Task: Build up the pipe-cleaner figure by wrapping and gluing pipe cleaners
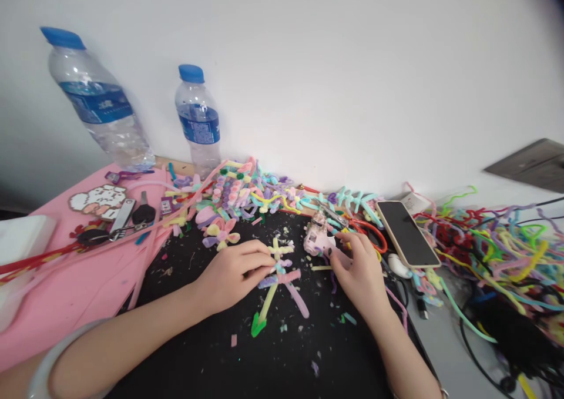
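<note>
A small figure of pastel pipe cleaners point(282, 278) lies on the black mat, with crossed strips and a green arrow-shaped end on one yellow leg. My left hand point(240, 272) pinches its upper middle part from the left, fingertips closed together. To the right, my right hand point(359, 270) is curled around the handle of a pale pink hot glue gun point(316, 239), whose stained tip points toward the wall. Orange-handled scissors point(368, 230) lie just beyond my right fingers. A pastel pipe-cleaner flower point(221, 232) rests beyond my left hand.
Two blue-capped water bottles point(200, 123) stand by the wall. Heaped pipe-cleaner pieces point(240, 187) line the back. A phone point(408, 234) and tangled pipe cleaners point(493, 252) are at right. Keys point(143, 214) lie on the pink sheet point(61, 305). Scraps dot the black mat point(189, 352).
</note>
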Available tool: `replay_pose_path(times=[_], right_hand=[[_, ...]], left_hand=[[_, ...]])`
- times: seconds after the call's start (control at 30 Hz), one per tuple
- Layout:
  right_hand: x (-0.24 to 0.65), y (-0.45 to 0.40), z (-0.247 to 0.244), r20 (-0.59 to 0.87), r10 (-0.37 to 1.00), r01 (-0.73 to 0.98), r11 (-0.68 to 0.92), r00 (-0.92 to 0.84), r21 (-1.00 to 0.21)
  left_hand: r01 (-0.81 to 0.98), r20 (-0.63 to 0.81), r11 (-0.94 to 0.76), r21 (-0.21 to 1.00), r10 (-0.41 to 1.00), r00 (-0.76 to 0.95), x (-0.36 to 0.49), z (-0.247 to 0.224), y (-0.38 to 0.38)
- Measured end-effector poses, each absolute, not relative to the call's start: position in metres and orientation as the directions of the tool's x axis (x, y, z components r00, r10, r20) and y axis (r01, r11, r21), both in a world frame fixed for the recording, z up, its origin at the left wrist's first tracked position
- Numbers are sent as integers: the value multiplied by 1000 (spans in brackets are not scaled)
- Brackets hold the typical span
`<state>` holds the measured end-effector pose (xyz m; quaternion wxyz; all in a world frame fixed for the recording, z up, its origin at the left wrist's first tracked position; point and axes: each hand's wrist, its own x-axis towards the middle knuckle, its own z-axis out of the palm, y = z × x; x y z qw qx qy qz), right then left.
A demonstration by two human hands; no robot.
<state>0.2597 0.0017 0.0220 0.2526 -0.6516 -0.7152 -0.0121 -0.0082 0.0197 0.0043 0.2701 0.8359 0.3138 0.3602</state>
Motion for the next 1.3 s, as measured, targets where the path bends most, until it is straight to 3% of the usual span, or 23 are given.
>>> replay_pose_path(times=[0.27, 0.57, 0.77, 1.03, 1.3], right_hand=[[255, 0, 18, 164, 986, 970, 50, -10, -237], [276, -2, 46, 94, 995, 793, 91, -43, -602], [286, -12, 54, -74, 958, 605, 114, -276, -788], [265, -18, 42, -105, 945, 631, 121, -309, -766], [258, -18, 44, -111, 938, 699, 163, -329, -696]], left_hand=[[383, 375, -515, 767, 844, 383, -6, 7, 24], [323, 288, -393, 861, 900, 327, -5, 7, 25], [216, 239, -320, 923, 913, 331, -5, 7, 23], [183, 201, -318, 930, 860, 470, -3, 6, 19], [182, 165, -284, 941, 858, 486, -3, 4, 19]])
